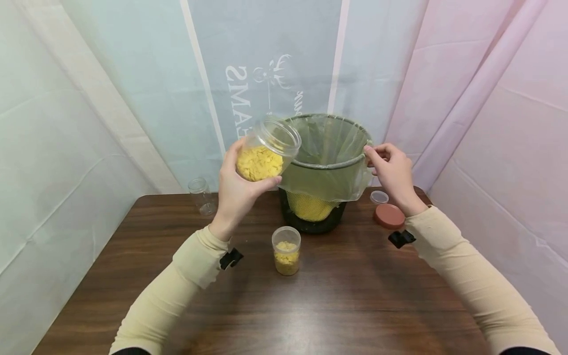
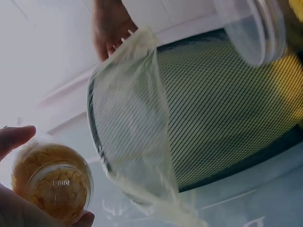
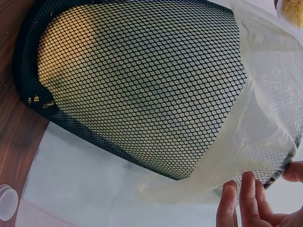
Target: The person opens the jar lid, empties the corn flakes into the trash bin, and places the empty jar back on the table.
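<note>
My left hand point(image 1: 235, 192) grips a clear plastic jar point(image 1: 286, 135) around its side. The jar is uncapped and leans right, its mouth close to the near left rim of a black mesh trash can point(image 1: 306, 226). Yellow flaky bits point(image 1: 261, 163) lie in the jar's lower part. A thin, see-through bin liner point(image 1: 328, 185) is folded over the can's rim. My right hand point(image 1: 392, 172) pinches the lined rim on the right, thumb over the edge and fingers outside. Through the mesh, a yellow mass point(image 3: 68, 40) shows low in the can.
A clear cup point(image 1: 286, 251) partly filled with yellow crumbs stands in front of the can. To the left, a clear jar point(image 1: 202, 198) is near the table's back edge. A reddish-brown lid point(image 1: 389, 216) and a small clear lid point(image 1: 379, 197) lie to the right.
</note>
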`<state>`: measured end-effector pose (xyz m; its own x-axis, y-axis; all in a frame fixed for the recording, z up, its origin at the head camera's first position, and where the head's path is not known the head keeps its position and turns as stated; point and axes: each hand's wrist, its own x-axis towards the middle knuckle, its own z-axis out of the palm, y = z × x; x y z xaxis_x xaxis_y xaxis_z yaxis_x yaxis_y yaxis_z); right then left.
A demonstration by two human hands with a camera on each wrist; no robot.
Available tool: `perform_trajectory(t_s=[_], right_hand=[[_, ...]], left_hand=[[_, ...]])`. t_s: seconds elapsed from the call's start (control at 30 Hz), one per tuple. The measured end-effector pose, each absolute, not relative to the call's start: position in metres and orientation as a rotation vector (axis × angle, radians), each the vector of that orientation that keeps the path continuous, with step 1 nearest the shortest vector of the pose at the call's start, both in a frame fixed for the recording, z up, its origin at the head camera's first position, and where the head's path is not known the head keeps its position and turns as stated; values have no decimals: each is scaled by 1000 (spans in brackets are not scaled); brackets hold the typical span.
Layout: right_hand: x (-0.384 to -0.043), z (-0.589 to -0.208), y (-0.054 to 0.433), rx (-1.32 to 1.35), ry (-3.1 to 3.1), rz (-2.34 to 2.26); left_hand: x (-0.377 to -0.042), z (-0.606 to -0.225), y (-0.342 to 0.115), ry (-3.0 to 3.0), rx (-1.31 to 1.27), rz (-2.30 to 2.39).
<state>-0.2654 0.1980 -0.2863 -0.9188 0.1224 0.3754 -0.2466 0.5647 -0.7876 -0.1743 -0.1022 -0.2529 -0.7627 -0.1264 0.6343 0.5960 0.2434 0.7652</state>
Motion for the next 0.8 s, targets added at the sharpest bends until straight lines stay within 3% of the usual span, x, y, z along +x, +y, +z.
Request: perform_trajectory(t_s=[0.47,0.8], right_hand=[[-264,-283,196,104,-2453,1276],[-263,-283,194,86,-2476,1255]], left_hand=[[-195,-237,-105,-1977,-312,-1537],[-235,-247,-117,-2012,-337,-1439]])
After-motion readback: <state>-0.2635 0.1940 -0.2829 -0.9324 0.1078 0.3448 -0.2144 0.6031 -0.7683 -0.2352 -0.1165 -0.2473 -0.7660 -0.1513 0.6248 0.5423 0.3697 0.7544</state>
